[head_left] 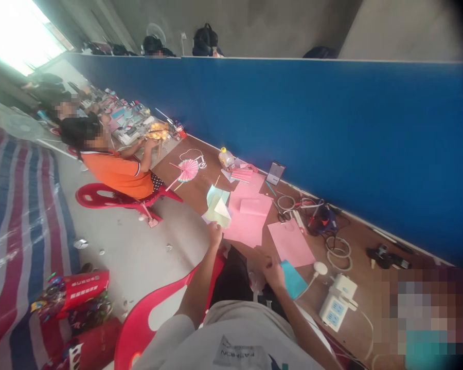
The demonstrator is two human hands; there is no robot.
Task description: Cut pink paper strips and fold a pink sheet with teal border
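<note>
The word "FASHION" appears upside down in this view, on a dark printed patch (241, 354) across the chest of the person's pale grey T-shirt (185, 347). White lettering on a red box (87, 289) is too small to read.

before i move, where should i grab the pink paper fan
Pinch the pink paper fan by its thin stick, coming from the floor side of the brown table. That stick reaches out clear of the pleats, so your fingers should avoid crushing the folds.

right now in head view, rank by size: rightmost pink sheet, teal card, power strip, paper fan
Rightmost pink sheet, power strip, teal card, paper fan. Strip and card sit nearer the camera, so the fan's rank is unsure.
</note>
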